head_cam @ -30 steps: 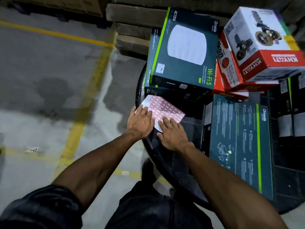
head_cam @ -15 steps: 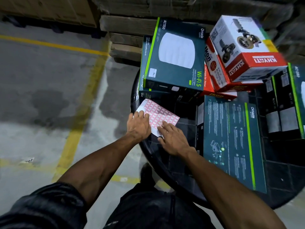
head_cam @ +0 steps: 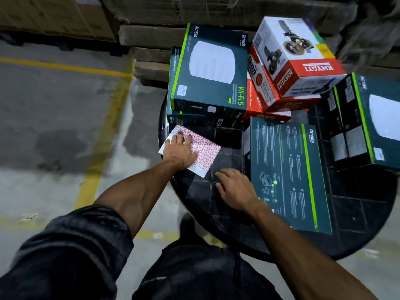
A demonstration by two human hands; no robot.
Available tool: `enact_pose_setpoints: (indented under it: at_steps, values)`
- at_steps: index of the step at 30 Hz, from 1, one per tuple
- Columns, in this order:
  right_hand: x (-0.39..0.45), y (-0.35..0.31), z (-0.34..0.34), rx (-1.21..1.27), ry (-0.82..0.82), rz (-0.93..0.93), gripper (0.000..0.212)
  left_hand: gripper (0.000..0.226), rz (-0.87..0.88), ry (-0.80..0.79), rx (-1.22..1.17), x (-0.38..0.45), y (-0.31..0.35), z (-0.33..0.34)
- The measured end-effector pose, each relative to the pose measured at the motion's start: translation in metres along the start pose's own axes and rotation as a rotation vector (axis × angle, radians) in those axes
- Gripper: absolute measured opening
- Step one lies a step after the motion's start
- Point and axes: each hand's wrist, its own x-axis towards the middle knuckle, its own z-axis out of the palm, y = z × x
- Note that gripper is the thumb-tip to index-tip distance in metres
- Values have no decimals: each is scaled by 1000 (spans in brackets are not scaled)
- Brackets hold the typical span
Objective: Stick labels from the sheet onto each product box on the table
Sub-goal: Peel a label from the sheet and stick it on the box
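A white sheet of red-bordered labels lies at the left edge of the round black table. My left hand presses flat on the sheet with straight fingers. My right hand hovers or rests just right of the sheet, fingers relaxed; whether a label clings to a fingertip is not clear. A flat dark green Omada box lies beside my right hand. A second Omada box with a small white label stands stacked behind the sheet. A white-and-red Khyati box tops red Ikon boxes.
Another Omada box sits at the table's right side. Stacked cardboard cartons and wooden pallets stand behind the table. The grey concrete floor with yellow lines stretches to the left. My dark trousers show at the bottom.
My right hand has drawn off the label sheet toward me and to the right. My left hand has slid further onto the sheet. The camera has shifted, bringing the right-hand box into view.
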Motion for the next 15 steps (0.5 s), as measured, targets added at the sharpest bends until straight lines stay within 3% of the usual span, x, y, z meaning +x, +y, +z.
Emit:
enact_pose_setpoints:
  at_steps: [15]
  values:
    - [8,0,11,9,-60,-13,53,80,85,-19,7,10,1,-1]
